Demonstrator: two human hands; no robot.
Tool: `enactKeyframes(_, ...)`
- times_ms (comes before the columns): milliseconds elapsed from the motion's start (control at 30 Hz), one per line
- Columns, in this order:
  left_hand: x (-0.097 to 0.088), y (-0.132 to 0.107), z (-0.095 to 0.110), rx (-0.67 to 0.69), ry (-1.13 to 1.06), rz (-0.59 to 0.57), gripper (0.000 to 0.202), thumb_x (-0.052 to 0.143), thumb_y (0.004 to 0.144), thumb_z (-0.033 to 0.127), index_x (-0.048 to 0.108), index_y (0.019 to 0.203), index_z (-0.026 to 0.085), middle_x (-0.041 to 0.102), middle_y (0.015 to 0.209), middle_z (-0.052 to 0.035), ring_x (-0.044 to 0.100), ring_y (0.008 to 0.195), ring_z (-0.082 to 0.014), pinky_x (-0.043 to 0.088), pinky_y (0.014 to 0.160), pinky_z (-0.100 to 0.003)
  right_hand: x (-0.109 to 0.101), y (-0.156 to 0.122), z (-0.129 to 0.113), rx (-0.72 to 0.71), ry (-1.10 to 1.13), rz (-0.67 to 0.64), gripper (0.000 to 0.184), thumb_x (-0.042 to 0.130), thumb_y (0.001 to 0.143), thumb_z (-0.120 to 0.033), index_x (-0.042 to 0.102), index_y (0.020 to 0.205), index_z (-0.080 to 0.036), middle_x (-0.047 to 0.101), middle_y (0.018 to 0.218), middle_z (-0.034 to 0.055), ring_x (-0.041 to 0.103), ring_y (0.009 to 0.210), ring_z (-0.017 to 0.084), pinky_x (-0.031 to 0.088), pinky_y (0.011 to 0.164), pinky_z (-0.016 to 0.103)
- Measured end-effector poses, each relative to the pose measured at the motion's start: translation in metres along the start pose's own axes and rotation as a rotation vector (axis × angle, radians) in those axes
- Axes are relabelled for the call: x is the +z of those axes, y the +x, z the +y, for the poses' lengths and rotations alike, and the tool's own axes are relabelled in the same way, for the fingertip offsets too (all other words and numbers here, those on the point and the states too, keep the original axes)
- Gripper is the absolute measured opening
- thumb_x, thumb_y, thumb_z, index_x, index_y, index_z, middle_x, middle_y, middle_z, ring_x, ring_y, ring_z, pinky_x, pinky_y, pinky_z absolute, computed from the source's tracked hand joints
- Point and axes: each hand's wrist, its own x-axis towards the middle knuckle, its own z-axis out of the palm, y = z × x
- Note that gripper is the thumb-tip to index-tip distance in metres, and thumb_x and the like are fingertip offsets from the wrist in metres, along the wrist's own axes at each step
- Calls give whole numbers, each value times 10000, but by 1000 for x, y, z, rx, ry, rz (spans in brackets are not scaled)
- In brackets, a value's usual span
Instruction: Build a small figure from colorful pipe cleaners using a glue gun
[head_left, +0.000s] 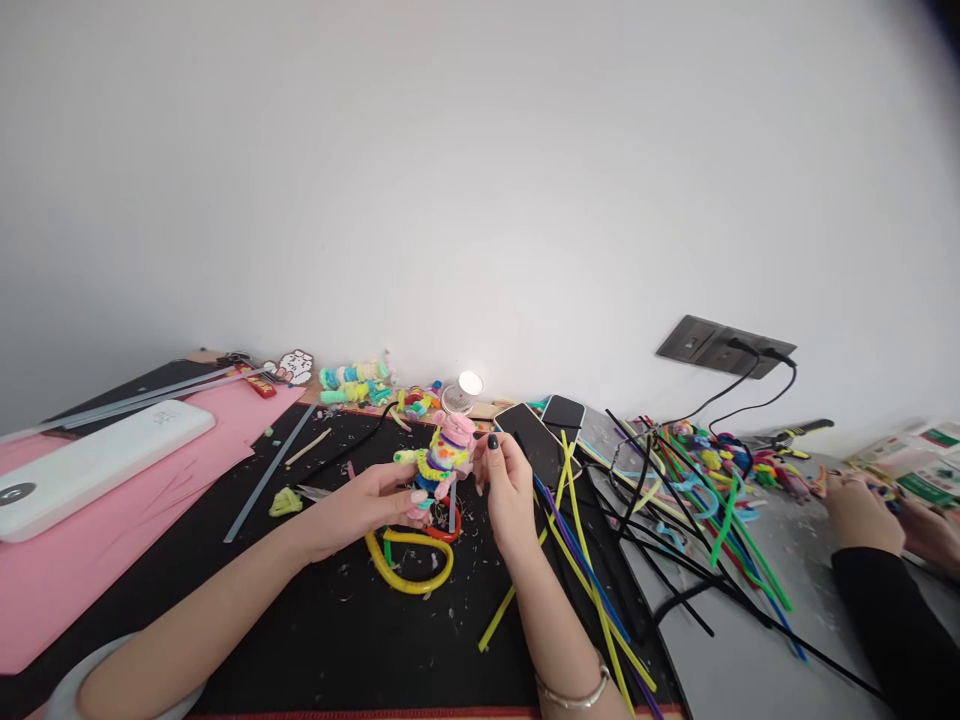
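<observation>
A small fuzzy pipe-cleaner figure [448, 447], with a pink top and yellow, blue and pink bands, is held above the black mat [315, 620]. My left hand [375, 505] grips it from the left, thumb in front of its lower part. Close against the figure's right side is my right hand [510, 490], its fingers curled together; whatever they pinch is hidden. Beneath the figure lie a yellow-handled loop [411, 585] and a red one [450, 533], probably scissor handles. Yellow pipe cleaners [592, 570] lie beside my right forearm.
A lit round lamp [471, 383] stands by the wall. Phones [534, 440], mixed pipe cleaners [720, 540] and pliers [799, 432] lie to the right, where another person's hands [866, 515] work. Pink sheets [187, 470] and a white device [105, 465] lie left.
</observation>
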Motion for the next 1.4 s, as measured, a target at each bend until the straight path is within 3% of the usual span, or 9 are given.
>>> enactKeyframes(200, 1, -1, 0, 15, -13, -13, 434, 631, 859, 364, 589, 1269, 227, 619, 1065, -57, 558, 887, -179, 459, 899, -362, 4, -6, 0, -13, -131, -100, 357, 407, 943, -531, 484, 791, -218, 385, 656, -36, 333, 559, 125, 277, 516, 243)
enactKeyframes(367, 2, -1, 0, 9, -16, -26, 405, 624, 865, 358, 601, 1251, 238, 609, 1156, -64, 566, 948, -195, 459, 896, -347, 5, -7, -2, -9, -119, -143, 309, 411, 955, -486, 516, 837, -221, 389, 688, -23, 336, 591, 134, 295, 543, 245)
enactKeyframes(900, 3, -3, 4, -28, -34, -58, 430, 632, 859, 371, 592, 1272, 257, 607, 1153, -67, 559, 938, -185, 447, 907, -349, 2, -6, -5, -107, -149, -36, 367, 374, 968, -493, 407, 733, -215, 371, 673, -30, 318, 584, 126, 278, 540, 243)
enactKeyframes(1400, 3, -4, 5, -17, -10, -42, 417, 635, 855, 378, 611, 1248, 239, 619, 1103, -73, 574, 879, -181, 470, 854, -332, 1, -5, -8, -39, -46, -99, 369, 446, 928, -519, 441, 727, -210, 356, 641, -36, 286, 540, 112, 269, 492, 233)
